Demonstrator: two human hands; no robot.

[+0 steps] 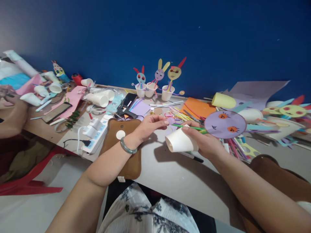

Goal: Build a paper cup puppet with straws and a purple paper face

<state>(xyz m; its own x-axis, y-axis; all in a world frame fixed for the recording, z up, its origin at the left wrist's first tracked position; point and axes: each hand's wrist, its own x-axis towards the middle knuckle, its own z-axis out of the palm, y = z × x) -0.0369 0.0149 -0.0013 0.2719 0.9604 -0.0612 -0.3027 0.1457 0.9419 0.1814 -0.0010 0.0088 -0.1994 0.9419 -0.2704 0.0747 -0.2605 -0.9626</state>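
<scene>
Our left fingers (pixel 162 123) pinch a small purple paper circle (pixel 170 121) (a tiny thing) at the green stick's tip (pixel 179 125); our right fingers (pixel 191 127) grasp the white paper cup (pixel 181 140), tipped sideways above the table (pixel 157 161).

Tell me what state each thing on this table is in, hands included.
Left hand: pinching small purple paper disc
Right hand: holding white paper cup, tilted sideways
Three white paper cups in back: upright, holding paper figures
Pale yellow paper cup: on its side
White power strip: plugs in
Black glue gun: on or off, unclear
</scene>
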